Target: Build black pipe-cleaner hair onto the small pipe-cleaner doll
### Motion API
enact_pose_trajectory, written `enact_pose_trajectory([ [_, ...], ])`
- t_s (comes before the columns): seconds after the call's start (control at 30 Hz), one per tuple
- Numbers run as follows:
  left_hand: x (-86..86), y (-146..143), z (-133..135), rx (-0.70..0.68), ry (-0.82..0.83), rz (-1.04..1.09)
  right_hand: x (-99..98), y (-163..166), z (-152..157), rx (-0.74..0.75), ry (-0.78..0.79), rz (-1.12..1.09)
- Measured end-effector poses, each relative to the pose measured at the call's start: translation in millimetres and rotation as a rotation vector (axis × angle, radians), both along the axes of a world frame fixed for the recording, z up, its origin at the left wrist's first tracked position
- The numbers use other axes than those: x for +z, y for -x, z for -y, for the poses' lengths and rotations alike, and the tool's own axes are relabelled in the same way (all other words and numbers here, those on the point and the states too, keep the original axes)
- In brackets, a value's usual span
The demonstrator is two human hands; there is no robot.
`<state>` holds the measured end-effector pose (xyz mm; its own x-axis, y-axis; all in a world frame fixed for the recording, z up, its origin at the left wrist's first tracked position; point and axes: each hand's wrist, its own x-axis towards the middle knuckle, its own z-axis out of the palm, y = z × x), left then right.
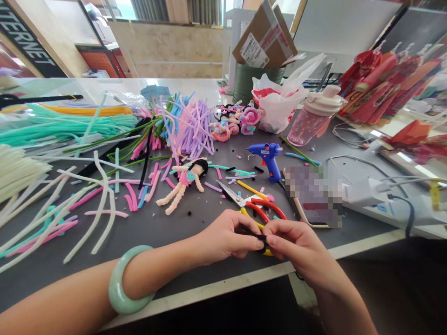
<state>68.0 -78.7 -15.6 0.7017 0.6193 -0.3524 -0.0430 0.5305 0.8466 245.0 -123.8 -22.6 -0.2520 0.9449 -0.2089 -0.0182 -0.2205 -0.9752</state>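
Note:
Close together near the table's front edge, my left hand [226,237] and my right hand [296,242] both pinch a short black pipe cleaner [261,237]. Fingers cover much of it, so its full shape is hidden. Just beyond them lie scissors with red handles [260,204], blades toward the upper left. A yellow-handled tool [268,252] lies partly under my hands; its kind is hidden. To the left, a pipe-cleaner doll [181,184] with black hair and a pink top lies flat. Beyond the scissors rests a blue hot glue gun [268,158].
Bundles of teal [66,125] and purple pipe cleaners [195,125] fill the table's left and back, with loose cut pieces around. A phone [310,197], a pink bottle [310,116], power strips [384,200] and cables are at right. A white plastic bag [277,104] stands behind.

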Motion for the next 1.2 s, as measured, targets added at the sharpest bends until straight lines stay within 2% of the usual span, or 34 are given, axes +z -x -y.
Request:
enact_pose_trajectory([
  [0.2, -1.5, 0.6, -0.4, 0.032, -0.046, -0.020, -0.8, 2.0, 1.8, -0.081, 0.025, -0.031],
  [0.43, -3.7, -2.0, 0.5, 0.233, 0.054, 0.294, -3.4, 23.6, 4.0, -0.457, 0.001, -0.245],
  [0.57, -3.4, -2.9, 4.7, 0.261, 0.017, 0.242, -2.7, 36.6, 3.9, -0.585, -0.022, -0.379],
  [0.83, -3.1, -2.0, 6.6, 0.271, -0.159, 0.124, -5.6, 44.2, 6.7, -0.539, -0.025, -0.351],
  [1.0, -1.9, -0.3, 6.6, 0.204, -0.222, -0.003, -8.4, 25.7, 7.5, -0.508, -0.049, -0.157],
  [1.2, -4.3, -1.3, 10.7, 0.152, -0.268, -0.051, 4.6, 19.2, 8.7, -0.431, -0.113, 0.041],
])
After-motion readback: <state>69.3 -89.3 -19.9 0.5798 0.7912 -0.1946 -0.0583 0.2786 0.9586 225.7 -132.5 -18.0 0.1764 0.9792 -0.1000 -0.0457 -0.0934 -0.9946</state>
